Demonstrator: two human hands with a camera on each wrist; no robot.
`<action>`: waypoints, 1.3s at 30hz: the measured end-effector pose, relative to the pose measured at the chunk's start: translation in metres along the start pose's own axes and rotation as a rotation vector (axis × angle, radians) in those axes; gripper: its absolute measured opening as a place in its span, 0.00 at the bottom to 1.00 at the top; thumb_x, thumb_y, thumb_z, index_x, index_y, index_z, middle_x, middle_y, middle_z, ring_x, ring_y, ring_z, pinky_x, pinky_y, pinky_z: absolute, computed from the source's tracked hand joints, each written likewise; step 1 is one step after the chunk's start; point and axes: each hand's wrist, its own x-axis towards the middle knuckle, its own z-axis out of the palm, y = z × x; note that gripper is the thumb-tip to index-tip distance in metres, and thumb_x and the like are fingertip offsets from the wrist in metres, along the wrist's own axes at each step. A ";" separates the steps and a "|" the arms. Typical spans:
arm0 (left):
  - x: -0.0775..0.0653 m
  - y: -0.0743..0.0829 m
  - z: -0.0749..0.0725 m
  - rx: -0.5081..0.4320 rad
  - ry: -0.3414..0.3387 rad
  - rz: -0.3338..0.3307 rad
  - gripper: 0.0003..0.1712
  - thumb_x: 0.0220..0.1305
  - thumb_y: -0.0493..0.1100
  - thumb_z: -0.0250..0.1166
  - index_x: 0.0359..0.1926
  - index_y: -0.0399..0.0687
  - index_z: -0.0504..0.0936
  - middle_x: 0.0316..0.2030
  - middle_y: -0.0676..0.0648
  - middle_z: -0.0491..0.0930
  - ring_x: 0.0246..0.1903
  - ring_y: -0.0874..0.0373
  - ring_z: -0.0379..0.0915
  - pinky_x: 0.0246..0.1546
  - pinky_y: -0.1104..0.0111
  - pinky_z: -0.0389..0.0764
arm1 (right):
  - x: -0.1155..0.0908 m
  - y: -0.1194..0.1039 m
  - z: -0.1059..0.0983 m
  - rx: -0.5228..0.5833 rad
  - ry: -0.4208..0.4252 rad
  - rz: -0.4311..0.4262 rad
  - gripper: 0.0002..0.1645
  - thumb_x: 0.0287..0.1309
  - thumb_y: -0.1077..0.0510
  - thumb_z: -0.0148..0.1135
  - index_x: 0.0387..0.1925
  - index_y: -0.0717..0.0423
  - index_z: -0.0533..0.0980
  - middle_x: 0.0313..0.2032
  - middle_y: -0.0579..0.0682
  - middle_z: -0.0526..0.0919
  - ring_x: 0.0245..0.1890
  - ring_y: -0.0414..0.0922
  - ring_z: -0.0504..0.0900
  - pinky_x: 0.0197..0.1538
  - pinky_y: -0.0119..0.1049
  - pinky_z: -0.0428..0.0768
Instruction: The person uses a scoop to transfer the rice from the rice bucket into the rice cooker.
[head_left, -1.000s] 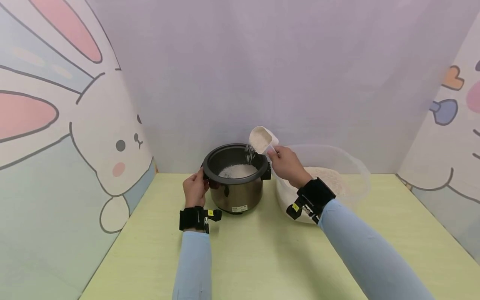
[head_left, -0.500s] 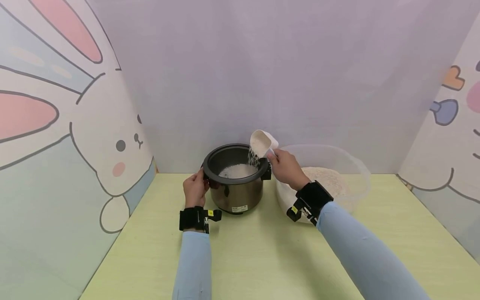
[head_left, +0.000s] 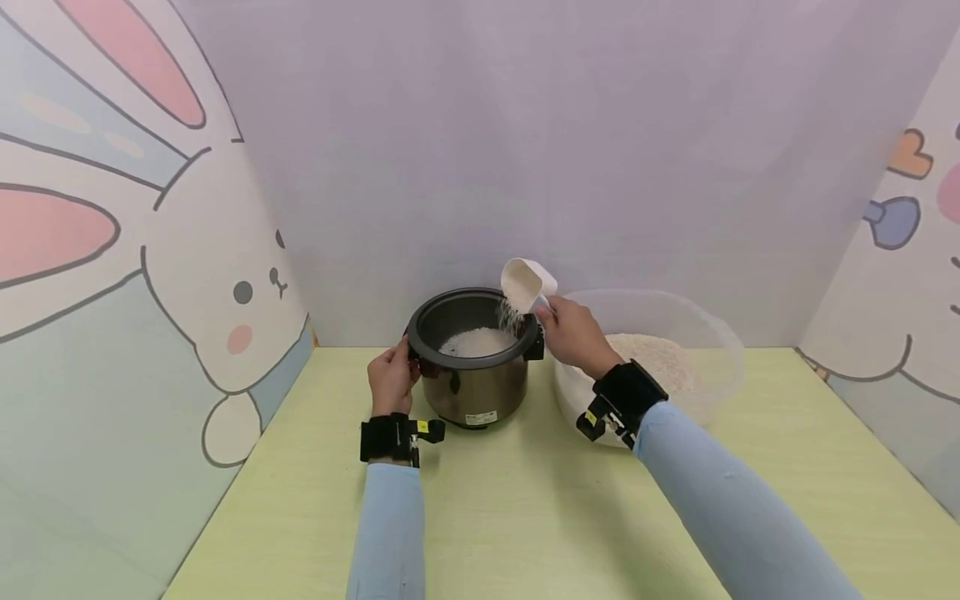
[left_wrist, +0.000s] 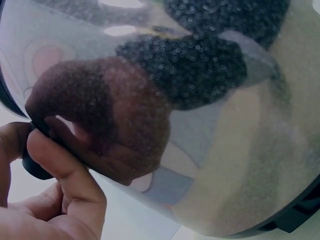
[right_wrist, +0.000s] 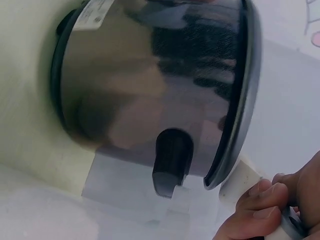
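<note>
Left hand (head_left: 392, 379) pinches left handle (left_wrist: 37, 167) of cooker (head_left: 474, 393); right hand (head_left: 576, 336) grips tilted scoop (head_left: 534, 279) above cooker's right side, rice (head_left: 510, 318) falling in.

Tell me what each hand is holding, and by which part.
The right hand holds the white cup by its handle; the left hand grips the rice cooker by its black side handle.

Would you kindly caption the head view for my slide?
Right hand pours white grains from a white plastic cup into a round dark metallic cooker.
</note>
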 end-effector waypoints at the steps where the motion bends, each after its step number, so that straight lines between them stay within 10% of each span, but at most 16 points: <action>1: 0.000 0.000 0.000 -0.001 0.003 0.002 0.16 0.73 0.49 0.65 0.35 0.40 0.82 0.25 0.50 0.74 0.21 0.63 0.70 0.26 0.74 0.76 | 0.000 0.000 0.000 0.001 -0.001 -0.003 0.17 0.81 0.57 0.45 0.43 0.67 0.73 0.26 0.55 0.69 0.24 0.48 0.67 0.33 0.43 0.66; 39: 0.001 -0.003 -0.001 0.009 0.013 0.007 0.16 0.74 0.48 0.64 0.36 0.39 0.82 0.26 0.49 0.74 0.22 0.63 0.71 0.26 0.74 0.77 | 0.002 -0.006 -0.006 -0.133 0.000 -0.057 0.16 0.81 0.55 0.45 0.55 0.64 0.71 0.32 0.59 0.78 0.29 0.54 0.77 0.38 0.50 0.73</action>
